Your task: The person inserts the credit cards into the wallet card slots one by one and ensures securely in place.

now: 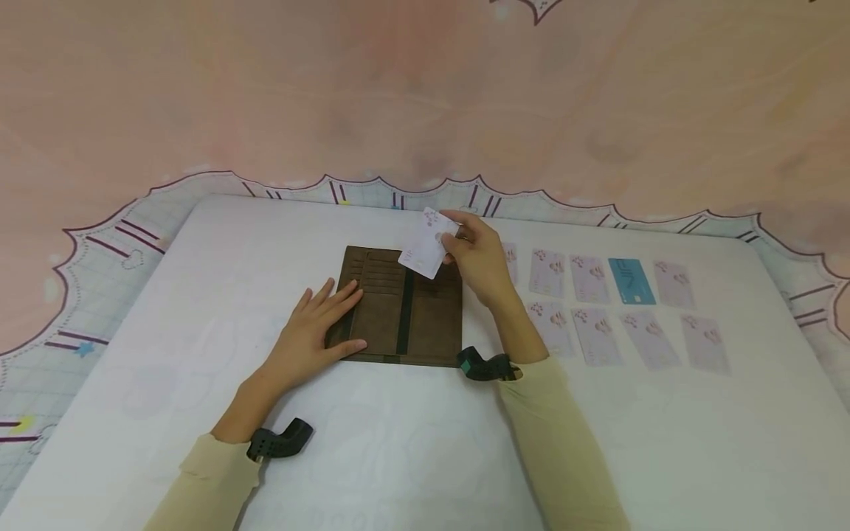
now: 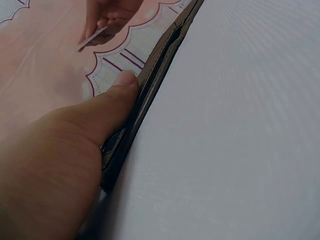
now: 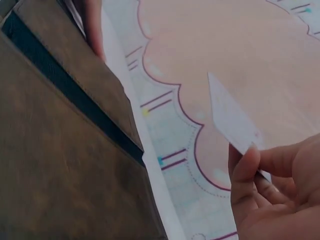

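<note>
A brown wallet (image 1: pixel 380 318) lies unfolded on the white table, card slots showing along its upper part and a dark strip down its middle. My left hand (image 1: pixel 312 328) rests on its left side with fingers spread. In the left wrist view the thumb (image 2: pixel 122 92) lies along the wallet's edge. Above the wallet's top, my right hand (image 1: pixel 481 259) pinches a white card (image 1: pixel 420 249) with a pale printed pattern. The right wrist view shows that card (image 3: pixel 230 115) held tilted between thumb and fingers, apart from the wallet (image 3: pixel 55 165).
Several pale patterned cards (image 1: pixel 596 335) lie in two rows to the wallet's right. A blue card (image 1: pixel 632 281) sits in the upper row. One card is partly hidden behind my right hand. A patterned cloth (image 1: pixel 412 96) stretches beyond the table's far edge.
</note>
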The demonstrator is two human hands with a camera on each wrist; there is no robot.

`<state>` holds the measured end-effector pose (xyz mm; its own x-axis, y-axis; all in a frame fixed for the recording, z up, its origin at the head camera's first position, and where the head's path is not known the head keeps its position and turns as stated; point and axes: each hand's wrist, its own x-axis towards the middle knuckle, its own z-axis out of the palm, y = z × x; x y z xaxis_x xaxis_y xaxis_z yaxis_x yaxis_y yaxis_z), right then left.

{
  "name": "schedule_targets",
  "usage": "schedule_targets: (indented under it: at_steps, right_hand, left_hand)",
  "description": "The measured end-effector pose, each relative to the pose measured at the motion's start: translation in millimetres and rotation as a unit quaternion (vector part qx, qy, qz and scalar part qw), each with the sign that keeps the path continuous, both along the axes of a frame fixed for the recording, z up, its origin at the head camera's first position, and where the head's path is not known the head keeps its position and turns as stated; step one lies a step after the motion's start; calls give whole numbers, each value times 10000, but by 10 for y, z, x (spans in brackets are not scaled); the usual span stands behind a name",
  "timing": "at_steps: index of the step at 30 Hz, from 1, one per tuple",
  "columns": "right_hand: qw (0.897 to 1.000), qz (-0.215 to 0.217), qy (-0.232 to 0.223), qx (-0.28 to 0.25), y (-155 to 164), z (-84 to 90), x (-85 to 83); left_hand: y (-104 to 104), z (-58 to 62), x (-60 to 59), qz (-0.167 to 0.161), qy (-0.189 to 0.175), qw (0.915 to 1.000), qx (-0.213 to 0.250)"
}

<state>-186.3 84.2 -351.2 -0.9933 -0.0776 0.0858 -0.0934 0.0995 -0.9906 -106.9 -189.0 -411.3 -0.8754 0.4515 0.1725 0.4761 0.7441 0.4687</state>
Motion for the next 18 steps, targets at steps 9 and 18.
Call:
schedule_targets:
  at_steps: [9, 18]
  right_hand:
    - [9995, -152, -229, 176, -300, -210, -3]
    - [9991, -103, -309, 271, -389, -337, 22]
  left_hand:
    - [-6, -9, 7, 56, -45, 10000, -10]
    - [4, -3, -2, 9, 20, 10000, 50]
